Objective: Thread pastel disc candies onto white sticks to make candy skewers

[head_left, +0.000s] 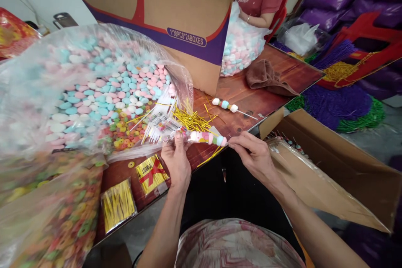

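A candy skewer with pink, white, green and blue pieces spans the gap between my hands, partly inside a clear printed sleeve. My left hand is closed on the sleeved end, thumb on top. With pinched fingers, my right hand grips the skewer's other end, where the fingers hide the stick. Just behind lie loose gold twist ties, flat printed sleeves and white sticks. A second candy skewer rests on the table beyond my right hand.
A large clear bag of pastel candies covers the left side, with a bag of ring candies nearer. Twist-tie packs lie at the edge. A tall carton, brown cloth, open box and another person are around.
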`<state>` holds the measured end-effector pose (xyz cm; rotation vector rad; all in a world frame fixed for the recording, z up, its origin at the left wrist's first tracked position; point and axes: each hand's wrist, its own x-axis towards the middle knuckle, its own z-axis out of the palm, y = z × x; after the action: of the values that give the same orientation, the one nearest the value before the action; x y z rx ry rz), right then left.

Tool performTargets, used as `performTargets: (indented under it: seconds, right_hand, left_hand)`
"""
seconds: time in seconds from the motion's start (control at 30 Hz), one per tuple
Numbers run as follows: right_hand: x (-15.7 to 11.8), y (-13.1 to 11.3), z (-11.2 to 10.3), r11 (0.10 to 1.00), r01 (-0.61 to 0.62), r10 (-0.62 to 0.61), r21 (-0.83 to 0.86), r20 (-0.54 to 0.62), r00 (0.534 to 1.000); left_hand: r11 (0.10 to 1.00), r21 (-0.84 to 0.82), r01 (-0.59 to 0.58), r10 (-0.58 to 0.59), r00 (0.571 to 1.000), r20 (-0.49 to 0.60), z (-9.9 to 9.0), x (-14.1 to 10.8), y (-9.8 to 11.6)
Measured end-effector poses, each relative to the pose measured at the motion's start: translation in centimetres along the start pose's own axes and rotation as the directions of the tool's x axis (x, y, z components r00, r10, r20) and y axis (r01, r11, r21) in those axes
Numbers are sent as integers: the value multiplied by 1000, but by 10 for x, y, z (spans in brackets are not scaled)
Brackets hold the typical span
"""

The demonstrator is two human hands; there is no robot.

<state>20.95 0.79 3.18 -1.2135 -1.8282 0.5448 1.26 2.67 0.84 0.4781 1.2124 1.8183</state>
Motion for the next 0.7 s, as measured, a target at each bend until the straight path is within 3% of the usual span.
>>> performTargets:
  seconds: [0.17,0.37,0.57,0.7]
  right_hand:
    - [-1,-2,3,998,51,-54,-36,-81,995]
    - [-6,-6,11,993,49,-58,-107,-84,995]
    - [-9,-6,16,878,211,-214,-430,42,976]
    - [-8,-8,20,900,176,-165,-398,62,984]
  left_hand:
    - [1000,30,0,0,1000,1,1,-1,0]
    - [996,-6,94,-93,995,20,6,-6,0]
    - [987,-23,161,-158,984,87,12,-13,-1]
    - [984,-31,177,-172,977,124,12,-14,-3]
